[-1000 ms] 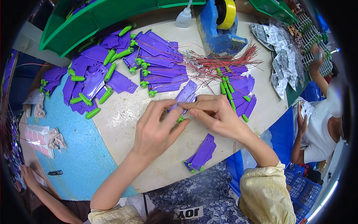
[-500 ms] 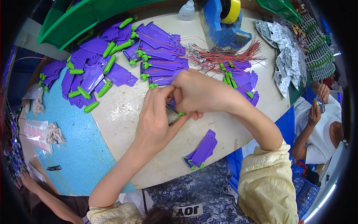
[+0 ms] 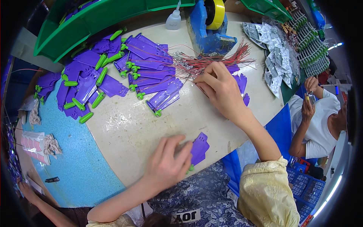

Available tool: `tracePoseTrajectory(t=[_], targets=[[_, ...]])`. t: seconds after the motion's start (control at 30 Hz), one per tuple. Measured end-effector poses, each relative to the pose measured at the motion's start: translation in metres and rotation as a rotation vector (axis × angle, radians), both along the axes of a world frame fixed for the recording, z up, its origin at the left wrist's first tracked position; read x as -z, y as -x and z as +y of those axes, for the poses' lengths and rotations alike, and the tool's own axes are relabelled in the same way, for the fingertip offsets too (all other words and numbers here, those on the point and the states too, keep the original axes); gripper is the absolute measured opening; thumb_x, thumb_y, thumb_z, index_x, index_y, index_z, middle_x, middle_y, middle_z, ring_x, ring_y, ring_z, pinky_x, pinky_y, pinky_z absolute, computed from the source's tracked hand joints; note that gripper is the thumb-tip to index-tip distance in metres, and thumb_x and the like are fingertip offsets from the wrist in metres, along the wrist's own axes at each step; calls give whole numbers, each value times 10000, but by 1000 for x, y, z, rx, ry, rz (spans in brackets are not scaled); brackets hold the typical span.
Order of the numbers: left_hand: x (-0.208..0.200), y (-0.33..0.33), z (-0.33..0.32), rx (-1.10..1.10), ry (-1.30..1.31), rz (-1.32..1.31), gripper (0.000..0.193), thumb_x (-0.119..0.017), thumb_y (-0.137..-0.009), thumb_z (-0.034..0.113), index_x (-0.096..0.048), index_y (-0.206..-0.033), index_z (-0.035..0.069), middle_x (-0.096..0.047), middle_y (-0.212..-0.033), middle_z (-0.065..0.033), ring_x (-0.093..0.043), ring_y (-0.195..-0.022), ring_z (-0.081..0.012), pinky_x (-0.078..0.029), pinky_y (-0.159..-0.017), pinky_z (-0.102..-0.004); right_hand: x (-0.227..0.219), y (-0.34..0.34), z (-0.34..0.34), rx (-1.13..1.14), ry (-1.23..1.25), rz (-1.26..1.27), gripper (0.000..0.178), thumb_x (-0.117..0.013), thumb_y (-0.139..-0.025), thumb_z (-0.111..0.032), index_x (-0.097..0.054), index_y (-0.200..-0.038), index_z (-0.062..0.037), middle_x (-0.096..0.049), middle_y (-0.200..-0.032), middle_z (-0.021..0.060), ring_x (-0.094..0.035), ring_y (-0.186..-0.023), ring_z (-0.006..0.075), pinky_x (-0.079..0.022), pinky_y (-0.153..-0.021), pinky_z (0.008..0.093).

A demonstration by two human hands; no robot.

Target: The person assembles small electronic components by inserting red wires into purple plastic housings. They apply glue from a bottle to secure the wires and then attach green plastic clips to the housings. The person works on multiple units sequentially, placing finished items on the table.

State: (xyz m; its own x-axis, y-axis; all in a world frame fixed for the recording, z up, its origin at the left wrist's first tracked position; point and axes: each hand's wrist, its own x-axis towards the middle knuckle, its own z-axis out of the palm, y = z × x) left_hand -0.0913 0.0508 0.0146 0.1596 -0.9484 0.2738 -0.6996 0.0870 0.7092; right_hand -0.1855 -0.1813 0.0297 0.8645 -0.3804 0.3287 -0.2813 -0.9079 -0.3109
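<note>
L hand (image 3: 168, 163) half-curled nr purple pc (image 3: 200, 148)

The purple panels (image 3: 112, 86) at left of centre look like smooth, glossy plastic, while the thin red wires (image 3: 236, 58) have a plastic-looking coat. The pale bench (image 3: 124, 128) is worn and slightly shiny beside a speckled blue sheet (image 3: 79, 159); at lower right, the yellow sleeve (image 3: 266, 193) is creased, matt cloth
</note>
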Motion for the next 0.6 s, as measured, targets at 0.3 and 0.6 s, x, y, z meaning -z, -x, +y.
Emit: tracePoseTrajectory(t=[0.3, 0.6], targets=[[-5, -40, -9, -64, 7, -282, 380, -758, -756, 179, -725, -1132, 137, -619, -1117, -88, -569, -923, -274, -452, -765, -372, -128, 23, 70, -8, -357, -378, 104, -730, -760, 51, -676, -813, -20, -596, -774, 77, -557, -668, 186, -430, -621, 309], [11, -56, -33, -124, 48, 106, 654, -782, -721, -21, -516, -1319, -47, -608, -1067, -175, -621, -923, -312, -540, -754, -392, -13, -30, 57, -126, -443, 73, 81, -723, -753, -16, -655, -790, 10, -593, -755, 129, -607, -665, 281, -457, -594, 381]])
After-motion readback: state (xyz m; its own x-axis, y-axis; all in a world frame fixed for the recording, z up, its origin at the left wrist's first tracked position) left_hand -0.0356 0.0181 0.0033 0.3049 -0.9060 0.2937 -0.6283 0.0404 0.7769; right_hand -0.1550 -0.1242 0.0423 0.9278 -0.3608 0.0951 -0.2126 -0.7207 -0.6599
